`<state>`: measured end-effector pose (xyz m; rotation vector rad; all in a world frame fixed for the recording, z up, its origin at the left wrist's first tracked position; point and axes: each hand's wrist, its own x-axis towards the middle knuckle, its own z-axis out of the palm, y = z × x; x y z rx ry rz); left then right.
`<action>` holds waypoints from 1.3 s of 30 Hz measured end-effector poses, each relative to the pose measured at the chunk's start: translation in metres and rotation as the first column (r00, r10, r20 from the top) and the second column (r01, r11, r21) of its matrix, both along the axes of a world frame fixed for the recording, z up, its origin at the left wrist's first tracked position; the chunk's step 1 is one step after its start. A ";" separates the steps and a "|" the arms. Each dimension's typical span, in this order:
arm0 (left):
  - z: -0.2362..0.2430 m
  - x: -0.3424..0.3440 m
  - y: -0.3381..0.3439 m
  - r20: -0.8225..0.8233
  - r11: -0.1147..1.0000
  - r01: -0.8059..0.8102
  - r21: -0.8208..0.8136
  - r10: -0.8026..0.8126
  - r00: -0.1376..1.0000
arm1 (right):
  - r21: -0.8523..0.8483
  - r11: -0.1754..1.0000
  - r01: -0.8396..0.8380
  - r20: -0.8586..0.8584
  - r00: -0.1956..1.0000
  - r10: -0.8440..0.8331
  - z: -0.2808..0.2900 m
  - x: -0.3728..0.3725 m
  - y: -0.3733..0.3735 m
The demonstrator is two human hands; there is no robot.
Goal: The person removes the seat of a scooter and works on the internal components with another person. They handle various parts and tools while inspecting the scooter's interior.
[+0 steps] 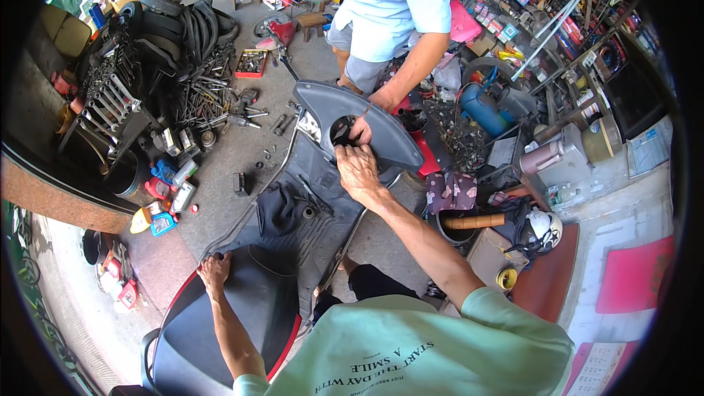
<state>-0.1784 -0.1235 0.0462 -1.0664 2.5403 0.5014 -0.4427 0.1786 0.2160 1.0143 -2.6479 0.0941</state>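
A scooter stands below me, with a black seat edged in red. My left hand rests on the seat's front left corner, fingers laid over its edge. Ahead is the scooter's grey front panel, which has a dark round opening. My right hand reaches to that opening with bent fingers; what they grip is hidden. Across from me, a person in a light blue shirt has a hand at the same opening. A dark cloth-like piece lies on the footboard.
Metal tools and black tyres crowd the floor at the far left. Oil bottles stand nearer. A small black box sits left of the footboard. To the right are a blue tank, a bin and a helmet.
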 end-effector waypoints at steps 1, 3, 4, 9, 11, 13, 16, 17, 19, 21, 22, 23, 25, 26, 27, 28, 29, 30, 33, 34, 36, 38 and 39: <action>-0.001 0.000 0.002 -0.009 1.000 -0.007 -0.013 0.007 1.000 | 0.002 1.000 0.005 0.008 1.000 -0.005 0.000 -0.001 0.000; 0.005 -0.002 0.007 -0.019 1.000 -0.012 -0.028 0.011 1.000 | -0.013 1.000 0.010 -0.019 1.000 -0.010 -0.005 -0.001 0.001; 0.009 -0.003 0.008 -0.021 0.999 -0.012 -0.032 0.011 1.000 | -0.021 1.000 0.012 -0.033 0.999 -0.013 -0.007 -0.001 0.002; 0.008 -0.001 0.008 -0.028 0.999 -0.021 -0.048 0.020 0.999 | 0.028 0.999 0.042 -0.060 0.997 -0.040 -0.009 0.000 -0.002; 0.004 -0.001 0.008 -0.030 0.998 -0.017 -0.058 0.015 0.999 | 0.035 0.998 0.052 -0.056 0.997 -0.050 -0.007 0.001 -0.003; 0.000 0.001 0.006 -0.045 0.998 -0.019 -0.061 0.016 0.999 | 0.042 0.997 0.059 -0.060 0.997 -0.057 -0.006 0.003 -0.004; -0.005 0.001 0.005 -0.075 0.997 -0.010 -0.081 0.004 0.997 | 0.043 0.997 0.071 -0.087 0.994 -0.067 -0.010 0.002 -0.003; -0.006 0.001 0.005 -0.080 0.996 -0.013 -0.087 0.006 0.997 | 0.044 0.996 0.076 -0.090 0.993 -0.071 -0.010 0.002 -0.004; -0.006 0.001 0.005 -0.088 0.995 -0.021 -0.099 0.012 0.996 | 0.063 0.994 0.093 -0.055 0.994 -0.089 -0.010 0.000 -0.004; -0.001 0.001 0.007 -0.084 0.997 -0.042 -0.072 0.035 0.996 | 0.055 0.994 0.094 0.008 0.996 -0.094 -0.007 -0.004 -0.006; 0.002 0.001 0.008 -0.082 0.997 -0.054 -0.059 0.049 0.995 | 0.039 0.995 0.087 0.054 0.995 -0.089 -0.004 -0.007 -0.007; 0.003 0.002 0.009 -0.103 0.996 -0.061 -0.069 0.054 0.993 | 0.021 0.997 0.080 0.101 0.992 -0.082 0.000 -0.012 -0.008; 0.004 0.006 0.014 -0.144 0.993 -0.079 -0.087 0.066 0.987 | 0.034 0.999 0.031 0.297 0.954 -0.040 0.008 -0.027 -0.008; 0.007 0.008 0.018 -0.154 0.994 -0.059 -0.097 0.043 0.987 | 0.034 0.999 0.001 0.240 0.971 -0.009 0.006 -0.030 -0.007; 0.011 0.008 0.021 -0.180 0.993 -0.052 -0.103 0.033 0.983 | 0.035 0.999 -0.030 0.182 0.983 0.023 0.004 -0.032 -0.006; 0.015 0.008 0.025 -0.206 0.993 -0.046 -0.108 0.023 0.978 | 0.018 1.000 -0.006 0.189 0.982 0.003 0.002 -0.032 -0.005; 0.018 0.010 0.029 -0.227 0.992 -0.040 -0.118 0.013 0.974 | -0.003 1.000 0.016 0.202 0.979 -0.015 -0.001 -0.029 -0.006; 0.020 0.012 0.033 -0.280 0.989 -0.051 -0.137 0.011 0.960 | -0.023 0.999 0.040 0.214 0.976 -0.034 -0.003 -0.027 -0.007; 0.012 0.013 0.035 -0.322 0.971 -0.088 -0.221 0.013 0.947 | -0.060 0.998 0.037 0.076 0.997 -0.032 -0.013 -0.026 -0.009; 0.010 0.014 0.035 -0.321 0.965 -0.101 -0.241 0.018 0.947 | -0.058 0.998 0.033 0.040 0.999 -0.030 -0.016 -0.027 -0.010; 0.012 0.013 0.038 -0.323 0.954 -0.123 -0.275 0.030 0.946 | -0.053 0.997 0.047 0.061 0.997 -0.044 -0.015 -0.026 -0.011; 0.008 0.014 0.038 -0.372 0.943 -0.140 -0.303 0.019 0.928 | -0.046 0.997 0.058 0.073 0.996 -0.055 -0.013 -0.025 -0.011; 0.006 0.016 0.038 -0.395 0.937 -0.149 -0.317 0.012 0.919 | -0.041 0.997 0.062 0.074 0.996 -0.058 -0.012 -0.024 -0.012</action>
